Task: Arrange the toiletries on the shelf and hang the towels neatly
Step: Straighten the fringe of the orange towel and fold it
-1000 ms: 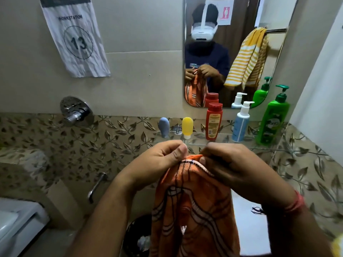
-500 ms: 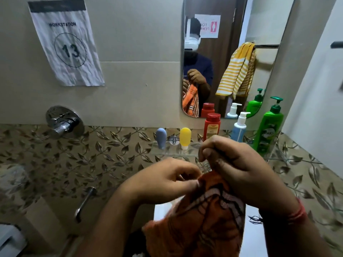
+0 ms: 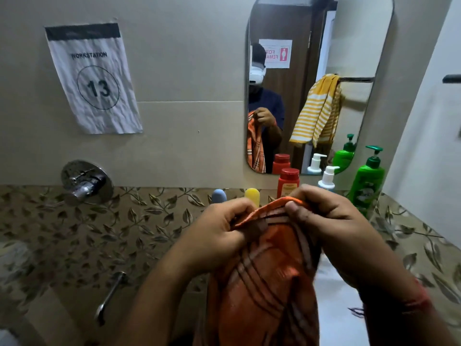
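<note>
While both hands work the cloth: the orange towel (image 3: 264,278) hangs in front of the person, below the shelf line, its top edge bunched between the two hands.
Left hand (image 3: 219,236): fingers curled, pinching the towel's upper hem on its left side.
Right hand (image 3: 331,221): fingers curled round the hem on the other side, thumb pressing the fabric; the two hands are close together.
Towel's handling: soft, limp and light by the look of it; it drapes in folds and will not keep a shape, so it probably needs spreading by its corners before it goes over a bar.
Where to hold: likely the two top corners, hands drawn apart along the hem, so that the cloth falls flat.
Toiletries: a red bottle (image 3: 288,182), a white pump bottle (image 3: 328,177) and a green pump bottle (image 3: 366,178) stand upright in a row below the mirror (image 3: 361,121); a blue tube (image 3: 218,196) and a yellow tube (image 3: 252,194) sit left of them.
Second towel: a yellow striped towel (image 3: 316,113) shows only as a reflection, hung on a bar.
Step, as judged: shelf looks done; hanging this towel remains.
</note>
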A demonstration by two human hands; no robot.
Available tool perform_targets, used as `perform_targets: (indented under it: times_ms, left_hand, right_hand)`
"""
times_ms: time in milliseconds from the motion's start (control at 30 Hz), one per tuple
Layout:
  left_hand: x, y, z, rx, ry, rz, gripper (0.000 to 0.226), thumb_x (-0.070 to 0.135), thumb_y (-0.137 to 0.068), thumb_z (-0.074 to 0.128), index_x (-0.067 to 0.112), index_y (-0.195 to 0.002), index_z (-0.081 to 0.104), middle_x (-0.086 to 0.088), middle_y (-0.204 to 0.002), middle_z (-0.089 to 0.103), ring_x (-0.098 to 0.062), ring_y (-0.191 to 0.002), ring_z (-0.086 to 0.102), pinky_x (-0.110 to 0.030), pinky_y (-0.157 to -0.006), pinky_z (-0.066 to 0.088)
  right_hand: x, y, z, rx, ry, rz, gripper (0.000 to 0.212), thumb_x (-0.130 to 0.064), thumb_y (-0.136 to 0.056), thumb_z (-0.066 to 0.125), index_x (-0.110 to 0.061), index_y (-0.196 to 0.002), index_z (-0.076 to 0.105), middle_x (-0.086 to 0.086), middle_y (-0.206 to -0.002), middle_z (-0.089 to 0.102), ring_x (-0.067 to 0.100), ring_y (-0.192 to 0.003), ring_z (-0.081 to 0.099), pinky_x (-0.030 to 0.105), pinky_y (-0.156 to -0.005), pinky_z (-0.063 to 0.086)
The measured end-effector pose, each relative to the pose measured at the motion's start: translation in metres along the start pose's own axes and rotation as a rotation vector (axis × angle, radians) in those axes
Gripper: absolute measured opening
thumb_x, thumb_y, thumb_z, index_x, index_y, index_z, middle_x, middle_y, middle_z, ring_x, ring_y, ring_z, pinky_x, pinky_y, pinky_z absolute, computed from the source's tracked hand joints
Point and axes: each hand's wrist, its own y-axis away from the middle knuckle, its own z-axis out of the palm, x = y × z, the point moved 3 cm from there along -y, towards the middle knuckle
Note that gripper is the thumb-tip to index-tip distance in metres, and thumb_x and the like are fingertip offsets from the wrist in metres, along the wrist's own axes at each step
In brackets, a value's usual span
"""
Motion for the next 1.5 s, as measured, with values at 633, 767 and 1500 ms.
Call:
perform_targets:
  times_ms: [633, 767, 1500]
  left_hand:
    - [0.05, -0.022, -0.01, 0.257, -0.146, 0.169, 0.012, 0.018, -0.096, 0.064, 0.023, -0.085, 0.068, 0.008, -0.078, 0.07, -0.004, -0.076, 0.066, -0.015, -0.066, 0.047]
    - [0.025, -0.02, -0.012, 0.18, -0.377, 0.108, 0.028, 0.0, -0.09, 0.062, 0.028, -0.085, 0.06, 0.01, -0.08, 0.065, -0.004, -0.076, 0.062, -0.016, -0.062, 0.043]
    - [-0.002, -0.023, -0.022, 0.253, -0.082, 0.021, 0.01, 0.037, -0.091, 0.068, 0.029, -0.085, 0.066, 0.01, -0.076, 0.068, -0.002, -0.07, 0.064, -0.023, -0.065, 0.051]
  right_hand:
    - [-0.013, -0.018, 0.003, -0.099, 0.421, -0.047, 0.019, -0.047, -0.089, 0.059, -0.031, -0.086, 0.069, -0.006, -0.085, 0.066, 0.011, -0.079, 0.063, 0.047, -0.074, 0.053]
    - [-0.004, -0.014, 0.004, 0.013, 0.031, 0.084, 0.025, -0.035, -0.087, 0.063, -0.013, -0.075, 0.061, 0.0, -0.079, 0.054, 0.015, -0.072, 0.056, 0.035, -0.067, 0.044]
    - [-0.006, -0.031, 0.018, -0.131, 0.741, -0.004, 0.016, -0.044, -0.091, 0.06, -0.039, -0.077, 0.062, -0.013, -0.075, 0.065, -0.002, -0.074, 0.059, 0.021, -0.063, 0.047]
